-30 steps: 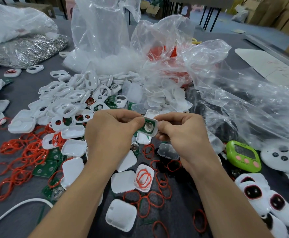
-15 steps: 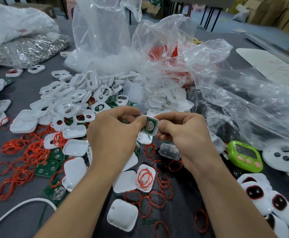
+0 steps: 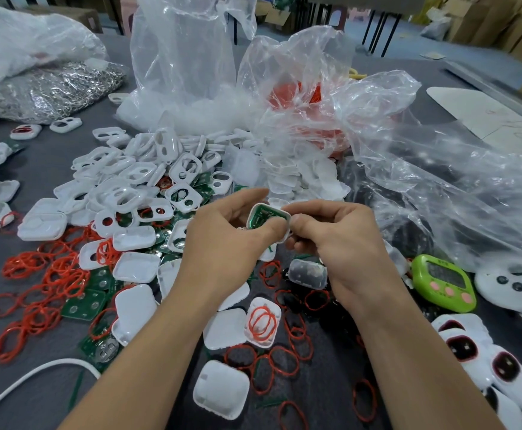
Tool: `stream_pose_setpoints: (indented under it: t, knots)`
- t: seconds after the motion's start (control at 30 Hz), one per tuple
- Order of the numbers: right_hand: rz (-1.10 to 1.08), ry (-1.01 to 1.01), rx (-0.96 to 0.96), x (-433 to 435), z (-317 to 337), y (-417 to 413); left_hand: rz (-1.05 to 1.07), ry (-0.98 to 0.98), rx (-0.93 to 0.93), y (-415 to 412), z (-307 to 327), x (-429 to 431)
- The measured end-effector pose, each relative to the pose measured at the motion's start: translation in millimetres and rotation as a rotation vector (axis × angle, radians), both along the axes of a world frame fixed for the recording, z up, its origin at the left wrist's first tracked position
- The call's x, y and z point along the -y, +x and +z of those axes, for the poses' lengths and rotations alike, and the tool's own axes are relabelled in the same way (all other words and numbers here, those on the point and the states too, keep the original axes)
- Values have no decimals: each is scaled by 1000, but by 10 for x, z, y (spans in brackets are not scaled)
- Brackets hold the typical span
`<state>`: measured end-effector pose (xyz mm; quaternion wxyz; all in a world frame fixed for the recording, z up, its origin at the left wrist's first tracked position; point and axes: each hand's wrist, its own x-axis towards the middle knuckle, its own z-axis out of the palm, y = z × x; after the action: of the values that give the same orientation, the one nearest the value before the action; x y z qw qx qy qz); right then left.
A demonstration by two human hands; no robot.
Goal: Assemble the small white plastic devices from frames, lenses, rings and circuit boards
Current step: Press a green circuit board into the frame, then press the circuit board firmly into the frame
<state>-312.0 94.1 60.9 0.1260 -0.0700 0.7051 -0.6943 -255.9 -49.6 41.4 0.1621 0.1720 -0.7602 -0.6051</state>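
Grey table under everything, crowded edge to edge. Clear plastic bags heaped across the far and right side, one holding a red mass, another white parts. Bag of silvery metal pieces at the far left. Pile of white frames with oval openings left of centre, green boards showing between them. Scatter of red rings over the near left, more loose ones near the bottom centre. White rounded shells lying closed-side up in the foreground, one shell open-side up with red rings inside. Finished white devices with dark red-rimmed lenses stacked at the lower right, beside a white controller-shaped object. Green timer just left of that. White cable curving in at the lower left.

Held above the table at centre, between both hands: small white shell with a green circuit board seated inside, tilted, open face up. Left hand pinching its near-left edge, thumb pressed on the rim, forefinger raised and free. Right hand clamped on its right edge with thumb and forefinger, remaining fingers curled under. Clear lens piece on the table just below the right hand.
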Motion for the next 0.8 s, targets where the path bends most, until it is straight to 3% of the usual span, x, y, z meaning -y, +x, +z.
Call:
stream_pose_setpoints:
  t: [0.33, 0.53, 0.8]
  knots:
    - [9, 8, -6, -14, 4, 6, -42, 154, -1, -11, 0, -11]
    - [28, -16, -8, -17, 23, 13, -89, 350, 19, -11, 40, -6]
    - [42, -114, 71, -12, 42, 23, -38, 423, -104, 0, 80, -38]
